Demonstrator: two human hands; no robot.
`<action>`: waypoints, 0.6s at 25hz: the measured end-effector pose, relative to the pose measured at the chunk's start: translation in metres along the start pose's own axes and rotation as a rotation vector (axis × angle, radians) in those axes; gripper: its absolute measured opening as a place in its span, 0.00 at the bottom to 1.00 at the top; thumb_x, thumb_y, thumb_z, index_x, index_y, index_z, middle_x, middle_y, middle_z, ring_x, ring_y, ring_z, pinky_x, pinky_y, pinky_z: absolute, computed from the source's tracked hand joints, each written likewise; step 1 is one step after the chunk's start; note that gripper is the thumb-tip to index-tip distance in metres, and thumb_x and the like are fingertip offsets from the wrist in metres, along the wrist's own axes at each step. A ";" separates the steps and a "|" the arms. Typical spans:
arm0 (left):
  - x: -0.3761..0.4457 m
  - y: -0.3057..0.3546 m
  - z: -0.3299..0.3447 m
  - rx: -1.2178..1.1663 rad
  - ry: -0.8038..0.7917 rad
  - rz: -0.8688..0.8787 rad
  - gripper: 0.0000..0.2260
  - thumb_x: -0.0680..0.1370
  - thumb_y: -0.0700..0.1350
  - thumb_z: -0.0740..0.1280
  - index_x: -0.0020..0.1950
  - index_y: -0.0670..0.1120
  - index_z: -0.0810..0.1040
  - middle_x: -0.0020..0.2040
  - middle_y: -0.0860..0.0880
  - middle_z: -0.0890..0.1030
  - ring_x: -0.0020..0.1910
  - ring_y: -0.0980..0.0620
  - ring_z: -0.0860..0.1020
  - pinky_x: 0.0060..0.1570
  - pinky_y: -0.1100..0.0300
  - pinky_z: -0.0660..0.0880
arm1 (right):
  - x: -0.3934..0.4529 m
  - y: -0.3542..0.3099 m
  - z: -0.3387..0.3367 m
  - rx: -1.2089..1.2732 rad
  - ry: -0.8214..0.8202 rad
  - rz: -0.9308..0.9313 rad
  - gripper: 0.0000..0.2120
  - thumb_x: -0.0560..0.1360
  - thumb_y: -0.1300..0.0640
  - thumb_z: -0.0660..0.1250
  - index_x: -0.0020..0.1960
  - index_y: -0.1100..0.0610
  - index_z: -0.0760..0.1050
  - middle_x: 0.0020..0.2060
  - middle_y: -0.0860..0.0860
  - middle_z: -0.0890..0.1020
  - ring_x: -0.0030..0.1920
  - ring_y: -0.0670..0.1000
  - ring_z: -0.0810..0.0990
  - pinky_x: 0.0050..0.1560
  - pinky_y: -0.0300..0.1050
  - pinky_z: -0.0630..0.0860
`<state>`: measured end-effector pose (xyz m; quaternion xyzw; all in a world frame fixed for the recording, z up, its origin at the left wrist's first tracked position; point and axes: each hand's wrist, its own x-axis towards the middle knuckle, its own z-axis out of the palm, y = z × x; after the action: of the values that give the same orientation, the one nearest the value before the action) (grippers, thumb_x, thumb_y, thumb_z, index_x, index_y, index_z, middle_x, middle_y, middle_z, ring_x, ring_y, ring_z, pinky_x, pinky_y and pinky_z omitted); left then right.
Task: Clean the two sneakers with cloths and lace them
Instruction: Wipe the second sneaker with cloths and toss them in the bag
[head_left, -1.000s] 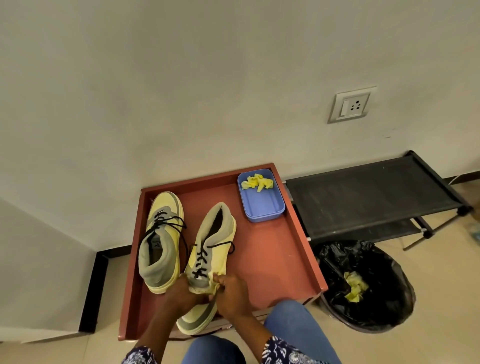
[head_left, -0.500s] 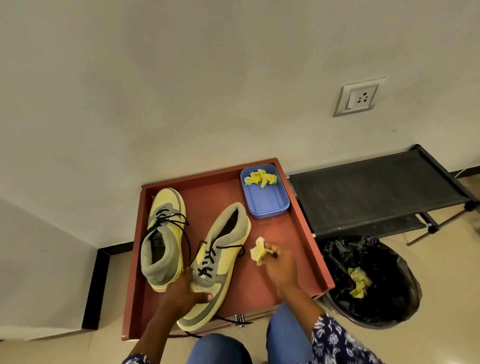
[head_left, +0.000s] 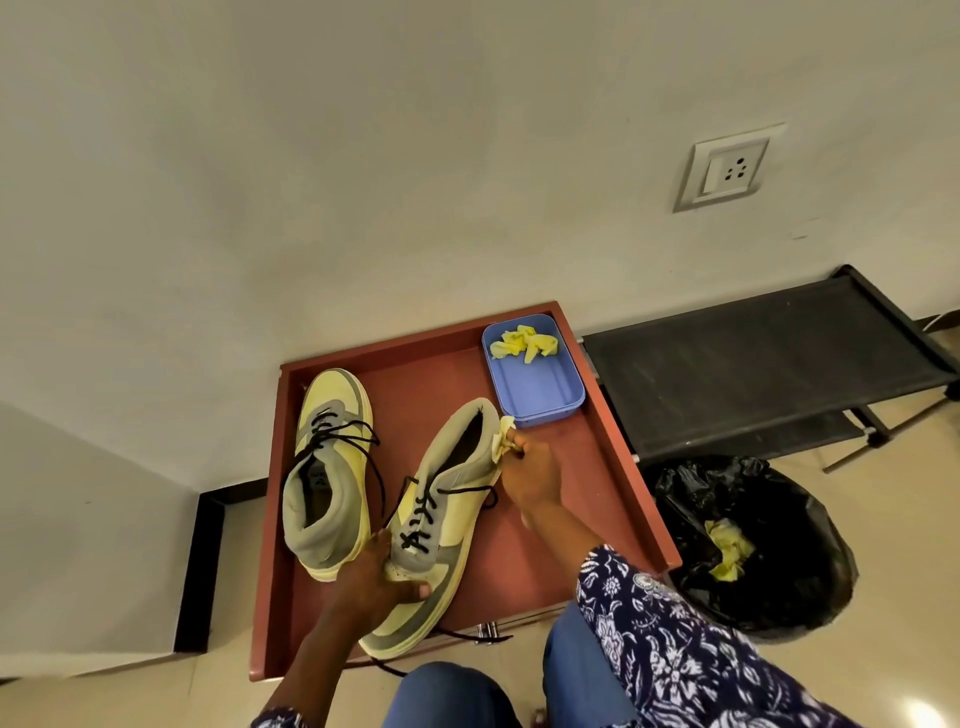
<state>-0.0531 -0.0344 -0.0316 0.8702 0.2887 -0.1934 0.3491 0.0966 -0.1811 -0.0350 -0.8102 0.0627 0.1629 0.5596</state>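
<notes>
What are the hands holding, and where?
The left hand grips the near sneaker by its toe. The right hand pinches a yellow cloth against its heel.

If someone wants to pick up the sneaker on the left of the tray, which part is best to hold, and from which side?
Probably the grey collar at the heel of the left sneaker, taken from above on the near side. Its opening faces up and toward the person, so fingers can hook inside. Its loose laces trail toward the other sneaker, which the left hand grips, so approaching from there is more awkward.
</notes>
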 end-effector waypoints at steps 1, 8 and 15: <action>0.000 0.001 0.000 0.001 0.006 -0.001 0.43 0.69 0.52 0.74 0.75 0.44 0.52 0.75 0.46 0.61 0.73 0.47 0.61 0.70 0.59 0.58 | -0.005 0.003 0.004 -0.003 0.018 0.008 0.17 0.74 0.66 0.61 0.61 0.59 0.77 0.53 0.57 0.82 0.51 0.56 0.80 0.50 0.47 0.75; -0.006 0.006 0.000 -0.008 0.039 0.025 0.41 0.69 0.50 0.75 0.74 0.44 0.56 0.72 0.46 0.66 0.71 0.47 0.64 0.66 0.59 0.61 | -0.053 0.019 0.027 -0.072 0.041 -0.017 0.15 0.75 0.66 0.62 0.61 0.60 0.77 0.55 0.58 0.80 0.56 0.56 0.78 0.54 0.38 0.69; -0.007 0.010 0.000 -0.014 0.051 0.032 0.39 0.67 0.48 0.76 0.73 0.44 0.60 0.70 0.46 0.69 0.68 0.46 0.68 0.63 0.60 0.64 | -0.101 0.034 0.046 -0.081 -0.037 -0.054 0.13 0.78 0.61 0.61 0.62 0.59 0.76 0.52 0.52 0.75 0.49 0.46 0.72 0.45 0.22 0.64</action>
<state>-0.0520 -0.0429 -0.0231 0.8770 0.2851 -0.1634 0.3507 -0.0166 -0.1593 -0.0456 -0.8304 0.0239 0.1652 0.5316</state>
